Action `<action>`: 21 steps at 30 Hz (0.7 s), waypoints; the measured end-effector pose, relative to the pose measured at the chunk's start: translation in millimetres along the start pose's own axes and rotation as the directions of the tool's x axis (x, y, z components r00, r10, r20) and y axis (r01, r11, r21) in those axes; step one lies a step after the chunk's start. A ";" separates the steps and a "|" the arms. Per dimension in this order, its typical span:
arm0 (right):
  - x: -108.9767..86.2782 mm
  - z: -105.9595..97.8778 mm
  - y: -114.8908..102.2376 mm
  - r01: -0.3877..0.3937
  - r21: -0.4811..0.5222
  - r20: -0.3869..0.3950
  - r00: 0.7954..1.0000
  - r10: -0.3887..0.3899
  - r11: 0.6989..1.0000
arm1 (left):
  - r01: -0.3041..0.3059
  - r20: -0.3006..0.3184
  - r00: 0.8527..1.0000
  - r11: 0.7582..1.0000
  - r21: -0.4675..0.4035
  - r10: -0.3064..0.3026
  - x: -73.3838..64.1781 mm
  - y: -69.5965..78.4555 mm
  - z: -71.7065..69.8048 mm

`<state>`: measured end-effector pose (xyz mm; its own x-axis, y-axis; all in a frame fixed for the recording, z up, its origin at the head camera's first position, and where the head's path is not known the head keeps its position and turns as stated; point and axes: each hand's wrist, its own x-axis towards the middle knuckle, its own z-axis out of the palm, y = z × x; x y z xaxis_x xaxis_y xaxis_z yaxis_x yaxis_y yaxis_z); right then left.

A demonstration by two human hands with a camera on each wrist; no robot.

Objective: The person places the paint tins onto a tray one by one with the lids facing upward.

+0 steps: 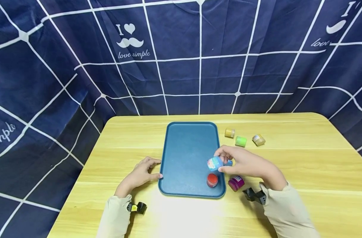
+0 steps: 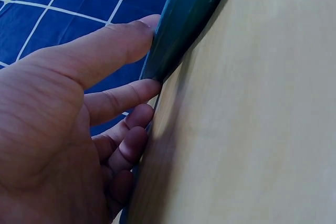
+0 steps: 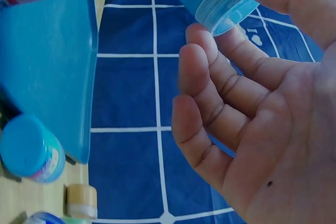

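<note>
My right hand [image 1: 240, 162] pinches a light blue paint jar [image 1: 215, 163] between thumb and fingers, tilted over the right side of the blue tray [image 1: 187, 148]. In the right wrist view the clear end of the held jar [image 3: 223, 11] faces the palm. A red paint jar [image 1: 212, 180] stands in the tray's near right corner. Close under my right hand, partly hidden, is another blue jar [image 1: 229, 163] just outside the tray. My left hand [image 1: 142, 172] touches the tray's left rim, its thumb and index fingertip [image 2: 152, 85] spaced along the edge.
A purple jar [image 1: 236, 183] lies right of the tray, close to my right wrist. Farther back on the wooden table [image 1: 303, 158] are a yellow jar [image 1: 229, 133], a green jar [image 1: 240, 141] and a gold jar [image 1: 258, 139]. A dark blue curtain [image 1: 181, 76] hangs behind the table.
</note>
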<state>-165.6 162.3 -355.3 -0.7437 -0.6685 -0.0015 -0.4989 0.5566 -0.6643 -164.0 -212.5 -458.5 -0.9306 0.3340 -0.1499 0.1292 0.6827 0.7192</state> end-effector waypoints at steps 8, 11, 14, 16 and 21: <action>9.1 7.9 -6.4 -0.034 -0.016 0.039 0.999 0.034 0.999 | -0.004 -0.002 1.000 1.000 0.009 0.004 -0.3 1.2 -0.6; 11.5 11.3 -7.7 -0.046 -0.024 0.052 0.998 0.047 0.999 | -0.007 -0.004 1.000 1.000 0.007 0.007 -0.8 1.1 -0.7; 14.1 15.1 -8.2 -0.045 -0.026 0.060 0.997 0.047 0.999 | -0.007 -0.004 1.000 1.000 0.006 0.007 -1.3 0.7 -0.8; 15.6 17.5 -8.3 -0.047 -0.023 0.068 0.996 0.049 0.999 | -0.007 -0.003 1.000 1.000 0.004 0.007 -1.1 0.3 -0.8; 20.6 22.6 -9.4 -0.054 -0.038 0.089 0.994 0.057 0.998 | -0.001 0.002 1.000 1.000 -0.010 0.001 -0.2 -0.1 -0.5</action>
<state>-166.2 132.1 -366.0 -0.7282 -0.6771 -0.1061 -0.4749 0.6102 -0.6341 -164.1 -212.9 -458.2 -0.9299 0.3357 -0.1503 0.1265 0.6755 0.7264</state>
